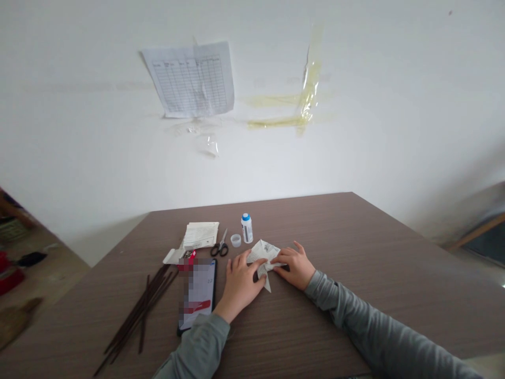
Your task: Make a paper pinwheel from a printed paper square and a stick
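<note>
A piece of printed white paper [265,251], folded with pointed corners like a pinwheel, lies on the table. Thumb and index finger of my left hand [242,279] press on its left side, closed on the paper. From the right, my right hand [295,266] has its fingers and thumb closed on the opposite side. Just beyond the paper stands a white bottle with a blue cap [246,229]. Beside it are a small clear cup [235,240] and black-handled scissors [220,247]. A phone [201,292] lies left of my left hand.
A stack of paper sheets [200,235] sits at the back left, with a small red and white packet [185,258] in front. Several thin dark brown sticks [138,316] lie on the brown table [379,273]. A white wall [374,116] with a taped printed sheet [193,79] rises behind.
</note>
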A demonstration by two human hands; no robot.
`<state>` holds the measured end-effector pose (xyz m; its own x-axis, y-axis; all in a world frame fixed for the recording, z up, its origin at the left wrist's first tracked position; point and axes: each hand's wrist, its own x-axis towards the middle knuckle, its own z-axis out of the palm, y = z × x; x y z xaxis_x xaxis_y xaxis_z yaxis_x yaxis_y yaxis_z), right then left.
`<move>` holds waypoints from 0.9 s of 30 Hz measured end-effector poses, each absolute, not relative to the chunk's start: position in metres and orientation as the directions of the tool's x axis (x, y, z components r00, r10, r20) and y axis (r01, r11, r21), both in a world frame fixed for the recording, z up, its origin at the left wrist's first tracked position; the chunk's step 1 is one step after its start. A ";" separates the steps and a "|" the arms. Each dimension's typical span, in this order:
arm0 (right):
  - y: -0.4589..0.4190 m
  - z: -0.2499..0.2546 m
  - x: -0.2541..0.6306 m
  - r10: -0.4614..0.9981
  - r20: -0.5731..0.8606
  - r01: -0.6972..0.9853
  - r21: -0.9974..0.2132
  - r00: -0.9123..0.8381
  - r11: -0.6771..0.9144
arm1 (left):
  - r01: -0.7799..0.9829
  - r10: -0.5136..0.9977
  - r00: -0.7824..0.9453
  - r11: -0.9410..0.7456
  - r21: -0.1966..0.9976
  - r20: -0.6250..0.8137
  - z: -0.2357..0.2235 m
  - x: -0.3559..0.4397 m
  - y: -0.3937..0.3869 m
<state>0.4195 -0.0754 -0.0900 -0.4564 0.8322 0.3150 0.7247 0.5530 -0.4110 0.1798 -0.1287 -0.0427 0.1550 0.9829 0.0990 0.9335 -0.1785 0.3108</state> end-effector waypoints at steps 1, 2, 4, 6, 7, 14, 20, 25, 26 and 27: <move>-0.076 -0.089 0.419 0.837 0.313 0.726 -0.417 -0.450 0.546 | 0.934 0.983 0.157 -0.181 0.308 0.100 -0.042 0.180 -0.129; -0.077 -0.089 0.419 0.839 0.314 0.727 -0.421 -0.444 0.543 | 0.936 0.982 0.157 -0.181 0.302 0.102 -0.041 0.181 -0.130; -0.078 -0.088 0.419 0.837 0.322 0.725 -0.421 -0.443 0.545 | 0.940 0.982 0.152 -0.180 0.291 0.115 -0.041 0.181 -0.130; -0.077 -0.088 0.419 0.832 0.328 0.722 -0.416 -0.448 0.553 | 0.942 0.982 0.149 -0.177 0.285 0.117 -0.041 0.181 -0.129; -0.077 -0.088 0.419 0.830 0.329 0.720 -0.414 -0.451 0.556 | 0.941 0.982 0.150 -0.178 0.287 0.116 -0.041 0.181 -0.129; -0.076 -0.089 0.420 0.823 0.346 0.719 -0.405 -0.450 0.564 | 0.941 0.981 0.158 -0.183 0.286 0.109 -0.044 0.179 -0.128; -0.076 -0.089 0.421 0.822 0.344 0.714 -0.412 -0.453 0.566 | 0.931 0.980 0.147 -0.182 0.317 0.133 -0.045 0.177 -0.129; -0.077 -0.087 0.421 0.830 0.320 0.710 -0.433 -0.456 0.556 | 0.938 0.983 0.146 -0.173 0.299 0.112 -0.042 0.177 -0.130; -0.077 -0.086 0.420 0.832 0.316 0.710 -0.435 -0.457 0.555 | 0.939 0.983 0.148 -0.174 0.296 0.108 -0.042 0.177 -0.130; -0.077 -0.086 0.421 0.831 0.316 0.710 -0.434 -0.458 0.555 | 0.939 0.983 0.150 -0.176 0.295 0.108 -0.042 0.177 -0.130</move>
<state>0.4205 -0.0773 -0.0859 -0.4576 0.8313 0.3155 0.7096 0.5552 -0.4339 0.1773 -0.1303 -0.0425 0.1499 0.9828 0.1080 0.9391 -0.1757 0.2954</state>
